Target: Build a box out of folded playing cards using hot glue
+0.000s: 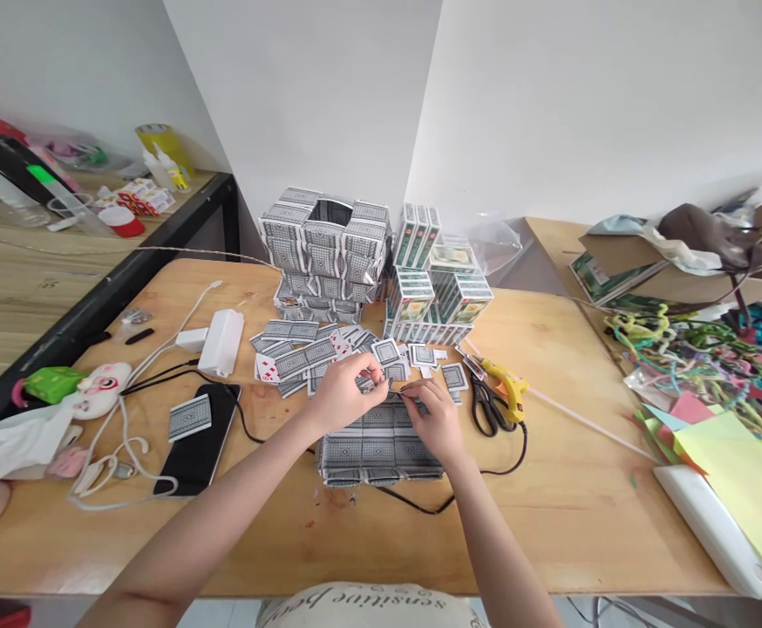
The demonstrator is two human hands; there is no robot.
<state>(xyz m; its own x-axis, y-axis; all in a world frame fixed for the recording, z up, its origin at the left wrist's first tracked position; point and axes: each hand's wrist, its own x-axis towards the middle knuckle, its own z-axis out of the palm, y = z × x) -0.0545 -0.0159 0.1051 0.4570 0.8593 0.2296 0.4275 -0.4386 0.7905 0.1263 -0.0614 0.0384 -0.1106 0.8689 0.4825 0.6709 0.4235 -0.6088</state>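
Observation:
Over the front structure of patterned playing cards [361,449], both hands meet with their fingers pinched. My left hand [348,392] and my right hand [434,417] grip a small thin piece [392,390] between them, which looks like a playing card piece seen almost edge-on. Fingers cover much of it. Just behind the hands lie loose playing cards [306,358], some face up with red pips. Small folded card squares [422,355] are beside them. A taller hollow structure of cards [322,249] stands at the back.
Stacked card boxes [443,288] stand behind the cards. A yellow glue gun [510,388] and black scissors [486,406] lie right of my hands, with a black cord running in front. A phone [207,445], white adapter [222,343] and cables are left. Craft paper [727,471] sits far right.

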